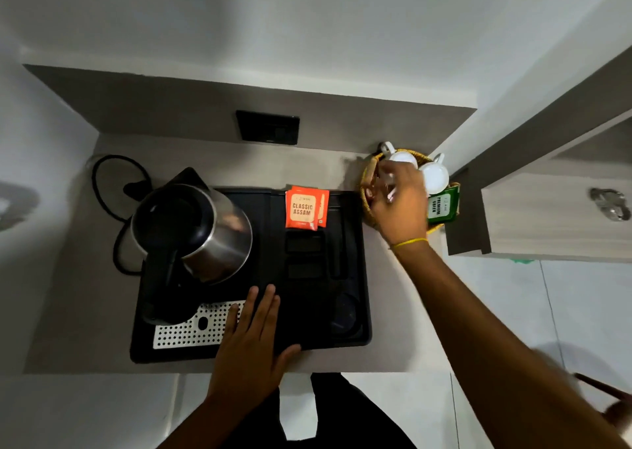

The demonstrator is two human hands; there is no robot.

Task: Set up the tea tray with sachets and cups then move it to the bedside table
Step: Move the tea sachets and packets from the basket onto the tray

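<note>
Black tea tray point(355, 337) lay lengthwise across the worktop point(78, 277), near edge almost flush. Left hand point(251, 341) rested flat, fingers spread. Right hand point(402, 202) reached into the wicker basket point(367, 178); grip indiscernible. Orange Assam sachets point(302, 209) stood on the tray's far edge.

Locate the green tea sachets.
In the head view, the Premium Green sachets stand in the wicker basket right of the black tray, just below the white cups, beside the right hand.

flat black plastic tea tray point(355, 337) | two orange Classic Assam sachets point(306, 210) overlapping at tray's far edge | white cups point(435, 176), green sachets point(442, 206) in basket right of tray
</note>
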